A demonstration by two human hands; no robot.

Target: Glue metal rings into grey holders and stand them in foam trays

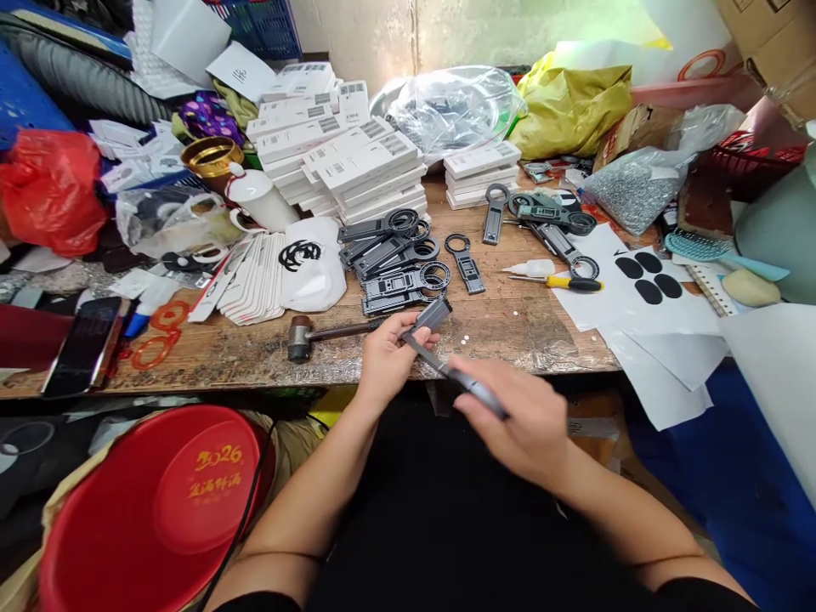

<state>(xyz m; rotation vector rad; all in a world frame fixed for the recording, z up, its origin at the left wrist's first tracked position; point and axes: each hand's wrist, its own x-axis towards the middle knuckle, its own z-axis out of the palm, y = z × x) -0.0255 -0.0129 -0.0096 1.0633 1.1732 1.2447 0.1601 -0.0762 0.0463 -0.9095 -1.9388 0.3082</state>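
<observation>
Both hands work just off the worktop's [510, 327] front edge, left hand [386, 357] pinching a small grey plastic piece [432, 315], right hand [523, 416] closed around a slim grey tool [468, 384], probably light, rigid, best gripped by its edges.

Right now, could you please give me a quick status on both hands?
Left hand grips grey plastic part. Right hand holds thin tool against it. Hammer lies just left, untouched.

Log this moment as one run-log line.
left hand: holds flat grey plastic part | right hand: holds slim grey tool against it | nearby: small metal-headed hammer on wooden workbench
</observation>
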